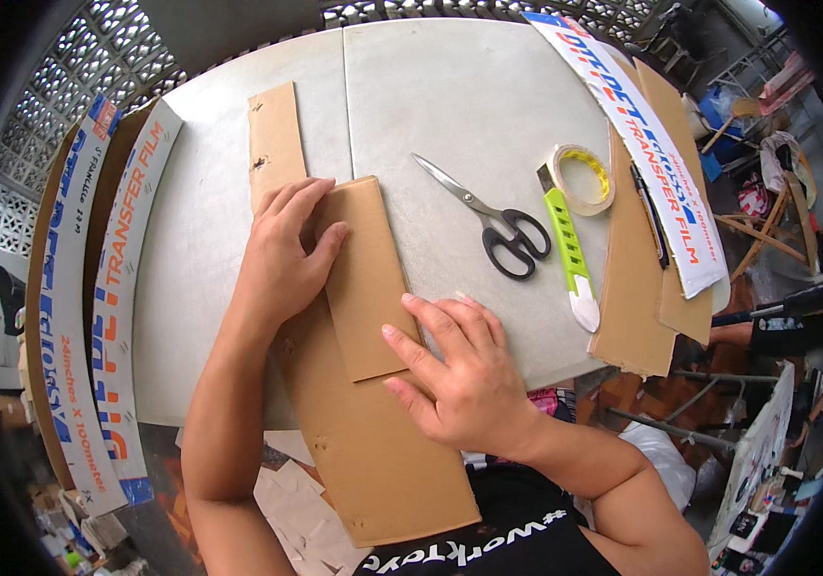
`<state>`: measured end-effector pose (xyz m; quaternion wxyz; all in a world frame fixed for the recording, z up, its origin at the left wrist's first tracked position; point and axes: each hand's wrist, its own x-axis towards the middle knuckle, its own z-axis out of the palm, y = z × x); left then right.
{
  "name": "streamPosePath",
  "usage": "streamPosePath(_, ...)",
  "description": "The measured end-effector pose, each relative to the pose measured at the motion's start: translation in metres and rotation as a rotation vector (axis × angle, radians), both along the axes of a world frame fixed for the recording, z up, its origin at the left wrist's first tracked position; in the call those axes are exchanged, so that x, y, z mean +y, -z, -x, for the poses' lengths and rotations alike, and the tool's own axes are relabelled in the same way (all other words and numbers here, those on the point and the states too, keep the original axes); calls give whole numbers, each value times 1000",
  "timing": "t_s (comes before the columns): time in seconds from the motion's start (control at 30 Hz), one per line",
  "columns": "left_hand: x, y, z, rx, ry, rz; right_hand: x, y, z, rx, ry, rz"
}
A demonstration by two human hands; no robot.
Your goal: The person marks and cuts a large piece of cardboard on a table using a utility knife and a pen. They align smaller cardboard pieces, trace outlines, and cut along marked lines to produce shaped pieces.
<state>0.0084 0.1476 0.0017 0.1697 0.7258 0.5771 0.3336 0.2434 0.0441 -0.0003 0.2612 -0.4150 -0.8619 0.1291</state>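
A small brown cardboard rectangle (363,288) lies flat on a longer cardboard strip (387,461), which runs toward me past the table's near edge. My left hand (289,248) rests at the rectangle's far left corner, its thumb apart from the bent fingers. Over the right edge of the rectangle, near its closer end, my right hand (455,370) is spread, with fingertips touching the cardboard. Neither hand is closed around anything.
Black-handled scissors (493,221), a green-and-white cutter (570,259) and a tape roll (581,180) lie on the grey table (450,86) to the right. Printed white cardboard (637,144) is beyond them, with a black pen-like tool (650,213). Folded printed cardboard (119,288) stands at left.
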Motion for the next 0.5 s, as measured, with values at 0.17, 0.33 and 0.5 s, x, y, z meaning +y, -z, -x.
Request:
streamPosePath(0.17, -1, 5, 1, 136, -11, -69, 0, 2, -2, 13, -4, 10)
streamPosePath(0.33, -1, 4, -2, 160, -31, -76, 1, -1, -4, 54, 0, 37)
streamPosePath(0.5, 0, 2, -6, 175, -32, -80, -2, 7, -11, 121, -34, 3)
